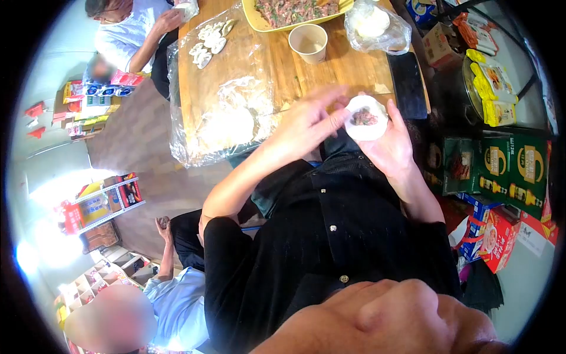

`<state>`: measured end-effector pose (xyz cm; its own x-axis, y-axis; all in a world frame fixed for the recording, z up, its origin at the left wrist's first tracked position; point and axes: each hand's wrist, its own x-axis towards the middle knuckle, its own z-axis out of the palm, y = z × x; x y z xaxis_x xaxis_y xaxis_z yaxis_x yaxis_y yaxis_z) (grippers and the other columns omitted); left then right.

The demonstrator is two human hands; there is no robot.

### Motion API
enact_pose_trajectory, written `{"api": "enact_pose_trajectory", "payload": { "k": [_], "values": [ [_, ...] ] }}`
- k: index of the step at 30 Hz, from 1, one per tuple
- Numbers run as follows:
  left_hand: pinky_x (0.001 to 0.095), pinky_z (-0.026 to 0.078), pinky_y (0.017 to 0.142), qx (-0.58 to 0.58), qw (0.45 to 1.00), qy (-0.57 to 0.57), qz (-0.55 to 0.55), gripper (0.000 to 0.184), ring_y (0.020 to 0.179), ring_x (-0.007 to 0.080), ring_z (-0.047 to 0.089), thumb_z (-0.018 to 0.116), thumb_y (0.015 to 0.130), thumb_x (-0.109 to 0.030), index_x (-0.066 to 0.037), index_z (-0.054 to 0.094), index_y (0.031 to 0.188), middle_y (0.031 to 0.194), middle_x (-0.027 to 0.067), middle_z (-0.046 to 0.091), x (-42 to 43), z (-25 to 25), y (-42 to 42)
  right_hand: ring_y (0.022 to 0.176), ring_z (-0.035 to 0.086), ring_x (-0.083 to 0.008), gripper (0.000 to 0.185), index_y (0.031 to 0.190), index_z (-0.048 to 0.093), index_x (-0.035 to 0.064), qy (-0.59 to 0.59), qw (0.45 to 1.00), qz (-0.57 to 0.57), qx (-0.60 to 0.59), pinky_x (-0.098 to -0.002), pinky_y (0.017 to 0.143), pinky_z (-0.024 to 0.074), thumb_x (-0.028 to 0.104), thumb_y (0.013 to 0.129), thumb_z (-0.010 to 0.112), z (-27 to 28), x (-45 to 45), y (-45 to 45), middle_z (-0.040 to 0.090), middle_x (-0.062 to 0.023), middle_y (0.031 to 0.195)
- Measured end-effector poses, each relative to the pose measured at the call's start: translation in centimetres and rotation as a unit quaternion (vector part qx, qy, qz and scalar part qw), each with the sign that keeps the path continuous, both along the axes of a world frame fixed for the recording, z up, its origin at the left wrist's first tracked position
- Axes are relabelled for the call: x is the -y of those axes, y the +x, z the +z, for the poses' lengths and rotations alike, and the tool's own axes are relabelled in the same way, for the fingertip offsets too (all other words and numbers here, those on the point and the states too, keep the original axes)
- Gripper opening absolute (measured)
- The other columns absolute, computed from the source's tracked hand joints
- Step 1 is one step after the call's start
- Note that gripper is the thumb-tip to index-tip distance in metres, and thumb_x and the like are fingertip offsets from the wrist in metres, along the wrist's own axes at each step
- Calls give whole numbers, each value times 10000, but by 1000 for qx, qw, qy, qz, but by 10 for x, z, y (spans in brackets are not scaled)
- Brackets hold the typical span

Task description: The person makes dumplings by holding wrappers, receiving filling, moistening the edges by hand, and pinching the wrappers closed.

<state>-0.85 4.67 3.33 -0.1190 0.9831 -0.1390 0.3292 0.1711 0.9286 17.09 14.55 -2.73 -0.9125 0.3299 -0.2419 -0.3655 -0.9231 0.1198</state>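
Note:
A round white dough wrapper (374, 128) with minced meat filling (364, 118) on it rests in my right hand (394, 146), palm up. My left hand (306, 123) is just left of the wrapper, its fingers apart and partly blurred, with nothing held in it. The thumb tip is close to the wrapper's edge; contact is unclear. A yellow tray (259, 22) of minced filling stands at the table's far side, near a paper cup (308, 44). White dough (370, 22) lies in a plastic bag. Several folded dumplings (213, 40) lie at the far left.
The wooden table (283, 79) carries plastic film (194, 141) with a white round patch, and a black flat object (408, 85) at right. One person (127, 41) sits at the upper left; another (180, 301) is at the lower left. Boxes (501, 165) stand at right.

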Motion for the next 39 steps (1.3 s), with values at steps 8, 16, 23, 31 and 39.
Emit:
{"api": "enact_pose_trajectory", "payload": {
  "k": [8,16,23,31,39],
  "values": [
    [439,364,931,-557,801,214,55,391,974,270,536,614,885,-418,-55,707,995,973,72,600,-69,-19,-70,1380,306,-423,607,1403,331,-67,91,995,34,14,-502,1137,286,406,1024,324,22,-5,6,278,-343,1466],
    [627,203,1039,-663,738,119,-41,607,1072,233,490,435,911,-610,-116,757,764,962,33,616,-97,-35,-78,1381,295,-439,687,1412,302,-82,137,990,17,6,-491,1148,263,479,1015,282,40,-8,8,261,-341,1476],
    [621,178,1054,-681,728,46,-61,641,1118,232,471,417,914,-622,-101,758,763,971,44,622,-98,-28,-73,1333,391,-420,681,1387,368,-52,174,984,25,8,-460,1135,302,494,1024,186,45,-10,7,373,-319,1425],
    [523,310,979,-597,772,217,24,434,1016,257,536,494,928,-490,-140,737,1006,1045,51,623,-74,12,-71,1308,424,-424,685,1384,380,-35,212,977,25,8,-456,1125,323,500,1024,148,43,-11,3,396,-309,1414],
    [594,163,1087,-466,830,287,-108,534,1200,310,461,459,886,-624,-223,707,1137,1283,89,541,-27,19,-26,1303,453,-290,690,1409,353,-11,171,984,49,-25,-462,1107,335,543,1007,267,25,-15,-3,462,-177,1397]
  ]
}}
